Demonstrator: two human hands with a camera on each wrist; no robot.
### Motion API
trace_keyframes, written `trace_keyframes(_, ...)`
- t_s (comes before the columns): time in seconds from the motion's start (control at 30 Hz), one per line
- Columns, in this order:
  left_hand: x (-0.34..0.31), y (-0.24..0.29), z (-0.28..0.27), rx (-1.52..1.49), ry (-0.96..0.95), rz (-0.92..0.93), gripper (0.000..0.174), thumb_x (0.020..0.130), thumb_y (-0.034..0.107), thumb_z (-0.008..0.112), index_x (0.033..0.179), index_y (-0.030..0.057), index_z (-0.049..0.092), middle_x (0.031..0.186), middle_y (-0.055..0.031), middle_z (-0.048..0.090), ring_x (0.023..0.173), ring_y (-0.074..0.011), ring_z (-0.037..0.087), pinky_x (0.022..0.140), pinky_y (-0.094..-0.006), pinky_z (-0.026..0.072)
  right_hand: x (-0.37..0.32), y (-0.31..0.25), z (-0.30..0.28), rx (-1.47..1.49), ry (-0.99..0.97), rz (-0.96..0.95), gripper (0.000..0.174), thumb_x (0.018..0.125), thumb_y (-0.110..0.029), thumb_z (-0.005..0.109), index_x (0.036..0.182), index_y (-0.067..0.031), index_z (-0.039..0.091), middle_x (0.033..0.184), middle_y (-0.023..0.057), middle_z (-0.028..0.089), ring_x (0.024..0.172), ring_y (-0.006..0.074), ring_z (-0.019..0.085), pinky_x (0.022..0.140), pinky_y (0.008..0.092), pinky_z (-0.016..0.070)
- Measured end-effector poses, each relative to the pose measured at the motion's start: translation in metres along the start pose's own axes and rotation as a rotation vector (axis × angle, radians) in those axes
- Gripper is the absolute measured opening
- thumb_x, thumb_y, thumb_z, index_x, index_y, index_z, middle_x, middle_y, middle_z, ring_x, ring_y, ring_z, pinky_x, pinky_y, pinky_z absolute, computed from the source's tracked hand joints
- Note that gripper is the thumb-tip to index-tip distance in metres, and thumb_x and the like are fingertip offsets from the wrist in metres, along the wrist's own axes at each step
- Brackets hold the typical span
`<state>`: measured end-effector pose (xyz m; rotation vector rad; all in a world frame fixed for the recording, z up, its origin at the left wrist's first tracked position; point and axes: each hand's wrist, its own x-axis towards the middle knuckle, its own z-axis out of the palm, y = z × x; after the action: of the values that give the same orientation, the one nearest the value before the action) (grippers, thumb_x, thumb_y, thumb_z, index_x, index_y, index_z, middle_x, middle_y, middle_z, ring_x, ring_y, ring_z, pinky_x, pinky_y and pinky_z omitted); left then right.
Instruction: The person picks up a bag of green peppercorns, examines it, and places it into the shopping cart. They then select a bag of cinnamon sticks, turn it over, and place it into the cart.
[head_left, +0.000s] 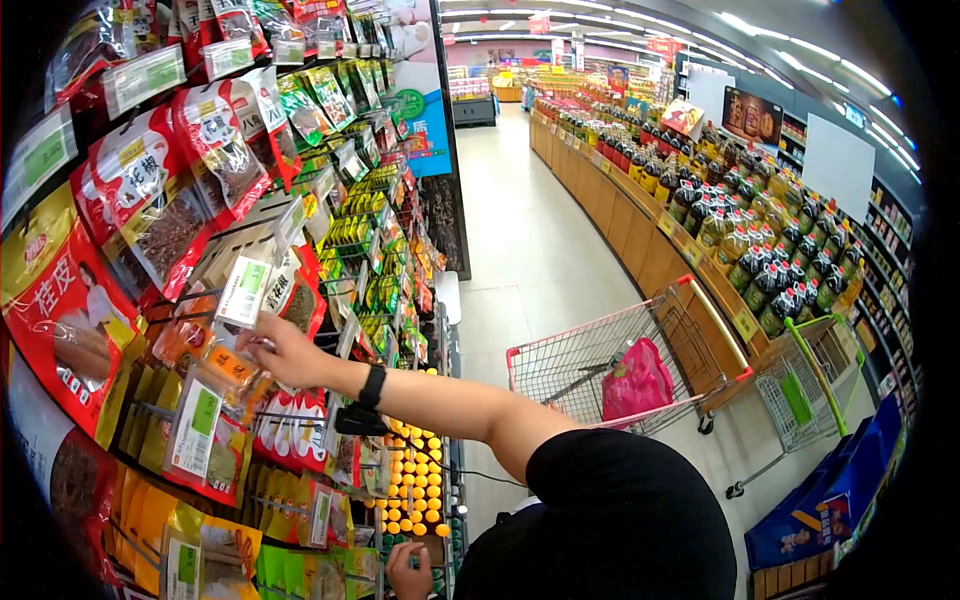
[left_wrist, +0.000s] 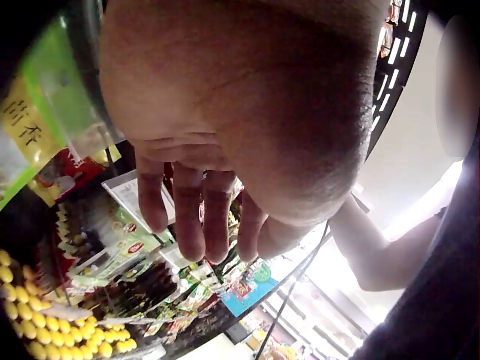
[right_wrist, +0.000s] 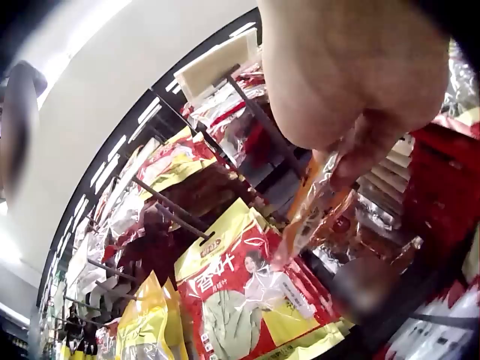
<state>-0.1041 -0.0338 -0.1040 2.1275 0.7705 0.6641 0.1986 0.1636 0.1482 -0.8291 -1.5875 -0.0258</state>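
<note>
My right hand (head_left: 285, 350) reaches into the hanging rack and pinches a small clear packet with an orange label (head_left: 232, 366). In the right wrist view thumb and fingers meet at the top edge of this packet (right_wrist: 307, 217). Just above the hand in the head view is a white price tag (head_left: 242, 290). A red and yellow spice bag (right_wrist: 232, 292) with a leaf picture hangs nearby. Low at the shelf front, my left hand (head_left: 408, 570) hangs with fingers loosely extended, holding nothing; its palm (left_wrist: 247, 112) fills much of the left wrist view.
Metal hooks (right_wrist: 172, 214) with price tags stick out from the rack. Yellow-capped jars (head_left: 415, 480) stand low beside it. Behind the arm are a shopping cart (head_left: 540, 365) holding a pink bag (head_left: 638, 382), and a long display of oil bottles (head_left: 760, 240) across the aisle.
</note>
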Motion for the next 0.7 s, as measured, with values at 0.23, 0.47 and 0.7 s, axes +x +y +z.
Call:
trace_keyframes(0.23, 0.001, 0.019, -0.003, 0.061, 0.027, 0.033, 0.018, 0.095, 0.019, 0.068, 0.102, 0.0026, 0.07, 0.102, -0.0157, 0.068, 0.095, -0.0368, 0.065, 0.087, -0.0434, 0.0527, 0.015, 0.025, 0.054, 0.195, 0.026, 0.372, 0.028, 0.085, -0.001, 0.065, 0.112, 0.0038, 0.061, 0.11, 0.0187, 0.058, 0.103, 0.0298, 0.061, 0.087, 0.0374, 0.0515)
trace_keyframes(0.47, -0.01, 0.032, -0.001, -0.053, -0.083, -0.167, 0.027, 0.1, 0.028, 0.064, 0.106, 0.0027, 0.069, 0.108, -0.0128, 0.066, 0.096, -0.0321, 0.064, 0.084, -0.0412, 0.0532, 0.023, 0.044, 0.092, 0.026, -0.138, 0.288, 0.057, 0.082, -0.016, 0.07, 0.13, 0.0082, 0.053, 0.14, 0.0337, 0.041, 0.126, 0.0448, 0.047, 0.104, 0.0442, 0.0463)
trace_keyframes(0.7, -0.011, 0.042, 0.004, 0.004, -0.091, -0.169, 0.028, 0.103, 0.03, 0.06, 0.11, 0.0051, 0.069, 0.108, -0.0116, 0.066, 0.096, -0.0304, 0.064, 0.083, -0.0412, 0.0534, -0.002, 0.032, 0.076, -0.091, -0.618, 0.418, 0.068, 0.083, -0.022, 0.069, 0.139, 0.0074, 0.044, 0.146, 0.0445, 0.03, 0.14, 0.0493, 0.036, 0.112, 0.0442, 0.0403)
